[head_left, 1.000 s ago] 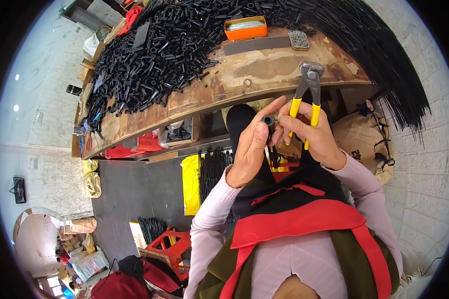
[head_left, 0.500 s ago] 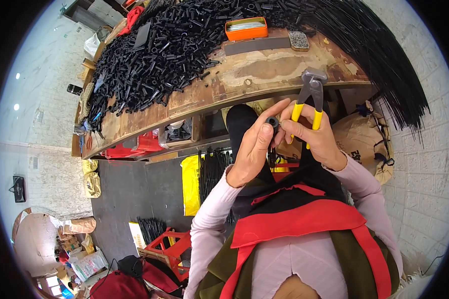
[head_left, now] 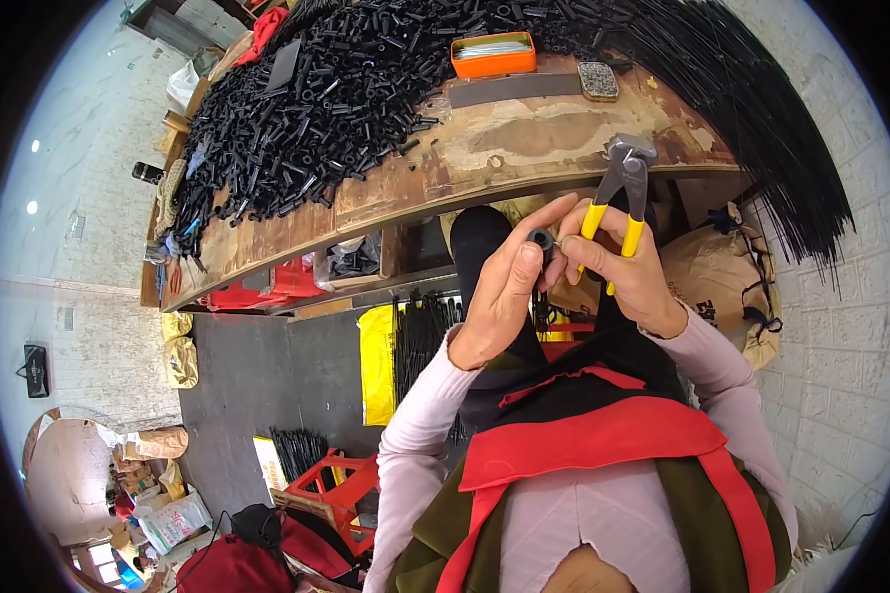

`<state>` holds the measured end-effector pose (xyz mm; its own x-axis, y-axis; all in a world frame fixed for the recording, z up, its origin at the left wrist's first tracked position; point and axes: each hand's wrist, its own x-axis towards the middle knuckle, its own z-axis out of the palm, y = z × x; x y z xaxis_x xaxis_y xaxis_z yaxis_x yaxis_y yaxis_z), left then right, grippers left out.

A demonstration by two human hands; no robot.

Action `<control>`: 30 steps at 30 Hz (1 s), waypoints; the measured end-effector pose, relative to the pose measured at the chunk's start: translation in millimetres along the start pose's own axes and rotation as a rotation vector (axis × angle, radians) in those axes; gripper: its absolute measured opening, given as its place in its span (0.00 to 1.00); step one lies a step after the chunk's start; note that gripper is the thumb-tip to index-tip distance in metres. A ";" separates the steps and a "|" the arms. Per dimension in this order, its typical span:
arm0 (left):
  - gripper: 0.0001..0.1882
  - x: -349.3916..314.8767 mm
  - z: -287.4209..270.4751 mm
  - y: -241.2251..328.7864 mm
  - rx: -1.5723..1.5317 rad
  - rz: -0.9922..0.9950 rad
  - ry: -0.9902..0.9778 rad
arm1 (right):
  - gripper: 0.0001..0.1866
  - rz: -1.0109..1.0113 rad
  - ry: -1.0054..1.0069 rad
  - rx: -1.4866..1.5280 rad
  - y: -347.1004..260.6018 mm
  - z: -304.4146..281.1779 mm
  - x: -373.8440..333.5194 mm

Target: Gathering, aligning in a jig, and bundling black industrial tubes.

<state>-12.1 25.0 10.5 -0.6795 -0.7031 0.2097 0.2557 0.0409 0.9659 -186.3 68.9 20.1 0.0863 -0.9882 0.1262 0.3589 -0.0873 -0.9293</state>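
In front of my lap, my left hand (head_left: 504,287) is closed round a short black tube (head_left: 541,239) with its round open end showing. Close beside it, my right hand (head_left: 628,267) grips end-cutting pincers (head_left: 623,188) by their yellow handles, with the grey metal head pointing up toward the bench edge. The thumb and finger of that hand also pinch at something small beside the tube's end; it is too small to make out. My fingers hide the lower part of the tube.
A wooden bench (head_left: 524,138) carries a big heap of black tubes (head_left: 316,119), an orange box (head_left: 492,54) of thin rods, a small tin (head_left: 597,81) and a flat grey strip (head_left: 514,90). Long black rods (head_left: 761,128) overhang its right end. A brown sack (head_left: 707,272) stands below.
Both hands keep nearly the same place and hold. The pincers have shifted very slightly to the right; the view itself has moved a little.
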 end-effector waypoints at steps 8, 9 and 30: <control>0.38 1.5 -2.7 -3.6 -0.004 0.005 -0.008 | 0.08 0.044 0.013 0.072 0.7 -1.0 3.0; 0.38 1.9 -2.9 -3.1 -0.003 0.005 -0.007 | 0.08 0.038 0.009 0.061 1.3 -1.8 3.4; 0.33 10.5 -4.2 0.9 0.001 0.051 -0.044 | 0.08 0.050 -0.075 -0.039 -2.6 -17.6 14.7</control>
<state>-16.1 14.7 12.9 -0.6954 -0.6679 0.2652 0.2903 0.0765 0.9539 -202.3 52.4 18.2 0.1726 -0.9795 0.1037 0.3158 -0.0447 -0.9478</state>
